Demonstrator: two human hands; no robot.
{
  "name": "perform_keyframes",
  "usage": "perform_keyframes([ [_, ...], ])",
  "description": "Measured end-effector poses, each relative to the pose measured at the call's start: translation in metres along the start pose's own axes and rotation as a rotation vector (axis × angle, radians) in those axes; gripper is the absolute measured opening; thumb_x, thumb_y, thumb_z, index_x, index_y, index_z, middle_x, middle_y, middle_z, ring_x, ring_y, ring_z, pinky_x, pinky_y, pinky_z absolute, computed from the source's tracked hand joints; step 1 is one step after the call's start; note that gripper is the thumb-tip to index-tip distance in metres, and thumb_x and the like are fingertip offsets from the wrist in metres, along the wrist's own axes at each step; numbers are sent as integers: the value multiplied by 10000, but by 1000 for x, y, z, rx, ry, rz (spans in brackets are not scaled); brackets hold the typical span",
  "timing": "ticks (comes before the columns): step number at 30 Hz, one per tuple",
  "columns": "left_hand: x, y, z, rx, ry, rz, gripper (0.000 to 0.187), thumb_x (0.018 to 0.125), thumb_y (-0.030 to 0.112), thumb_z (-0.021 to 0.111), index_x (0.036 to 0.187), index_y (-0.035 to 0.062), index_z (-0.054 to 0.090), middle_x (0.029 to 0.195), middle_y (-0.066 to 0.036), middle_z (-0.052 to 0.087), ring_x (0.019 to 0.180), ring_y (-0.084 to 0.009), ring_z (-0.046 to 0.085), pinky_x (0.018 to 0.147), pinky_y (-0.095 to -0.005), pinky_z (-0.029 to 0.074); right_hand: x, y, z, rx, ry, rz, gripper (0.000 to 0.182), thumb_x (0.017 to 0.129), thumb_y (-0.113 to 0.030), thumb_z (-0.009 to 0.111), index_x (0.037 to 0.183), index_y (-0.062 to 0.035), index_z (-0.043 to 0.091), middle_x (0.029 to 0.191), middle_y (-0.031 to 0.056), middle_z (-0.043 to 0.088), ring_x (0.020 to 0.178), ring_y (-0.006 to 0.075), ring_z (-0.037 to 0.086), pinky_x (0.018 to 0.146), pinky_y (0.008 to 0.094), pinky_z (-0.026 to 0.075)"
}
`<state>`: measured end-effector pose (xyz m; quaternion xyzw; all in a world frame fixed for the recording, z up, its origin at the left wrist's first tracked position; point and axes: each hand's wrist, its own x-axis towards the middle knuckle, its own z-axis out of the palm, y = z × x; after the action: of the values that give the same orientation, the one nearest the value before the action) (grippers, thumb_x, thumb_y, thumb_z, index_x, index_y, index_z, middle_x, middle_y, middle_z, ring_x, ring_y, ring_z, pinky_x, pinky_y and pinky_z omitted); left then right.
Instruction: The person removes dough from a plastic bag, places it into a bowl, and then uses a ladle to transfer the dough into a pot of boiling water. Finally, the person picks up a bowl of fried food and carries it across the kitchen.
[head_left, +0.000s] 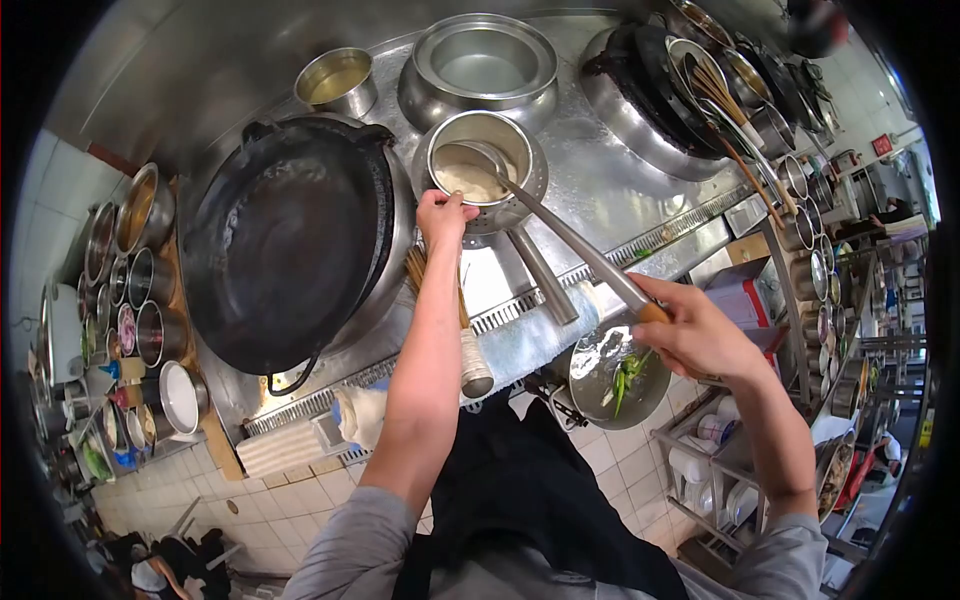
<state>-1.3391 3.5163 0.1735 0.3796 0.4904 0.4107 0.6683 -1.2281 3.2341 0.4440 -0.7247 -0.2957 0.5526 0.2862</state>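
My right hand (pixel 695 328) is wrapped around the wooden end of a long-handled ladle (pixel 585 250). The ladle's bowl dips into a steel pot (pixel 515 128) holding a pale, cloudy mixture (pixel 470 183). At the near rim of this pot, the fingers of my left hand (pixel 446 216) are closed, pinching the edge. Beneath the pot lies a perforated strainer (pixel 535 165), its thick metal handle (pixel 543 275) pointing toward me. A large black wok (pixel 290 240) sits on the burner to the left of my left arm.
Behind the pot stands a wide metal vessel (pixel 485 60), with a smaller pan of yellowish liquid (pixel 338 82) beside it. A blue cloth (pixel 540 335) drapes the counter edge. Below hangs a bowl with green vegetables (pixel 625 385). Stacked woks (pixel 660 90) fill the right burner.
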Motion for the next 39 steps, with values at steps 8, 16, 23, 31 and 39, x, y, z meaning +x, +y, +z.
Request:
perform_keyframes([
  [8,-4,-1,0,-25,-26,1,102,862,8,593,892,-25,501,811,-163,610,635,-246,669,537,-312,584,-19,-16,-12,-79,-4,27,574,871,-48,588,1409,-11,392,612,-17,499,415,44,423,375,227,354],
  [16,2,-12,-1,-68,-9,-30,119,866,3,589,915,-25,483,813,-164,609,638,-267,674,559,-327,593,-31,37,18,-296,280,-239,611,843,-11,620,1405,10,384,716,-21,545,617,104,482,588,237,414],
  [23,-15,-1,-2,-139,-33,-88,181,894,16,560,1027,-64,467,918,-188,587,720,-294,686,606,-335,595,-12,88,68,99,293,-221,633,854,2,592,1439,-37,354,665,-44,432,664,21,408,577,189,366],
  [31,-135,56,-48,-81,-273,39,293,919,38,556,1172,-68,452,1029,-189,584,851,-289,673,702,-330,582,-57,117,109,771,215,-134,716,861,19,587,1486,-105,261,662,40,528,391,93,450,352,237,347],
  [39,-258,75,-156,308,-468,122,207,919,-4,534,1119,-57,525,1027,-159,623,807,-180,662,703,-285,560,-205,212,227,997,706,94,751,849,37,583,1494,-122,233,639,79,522,395,127,462,351,236,374],
])
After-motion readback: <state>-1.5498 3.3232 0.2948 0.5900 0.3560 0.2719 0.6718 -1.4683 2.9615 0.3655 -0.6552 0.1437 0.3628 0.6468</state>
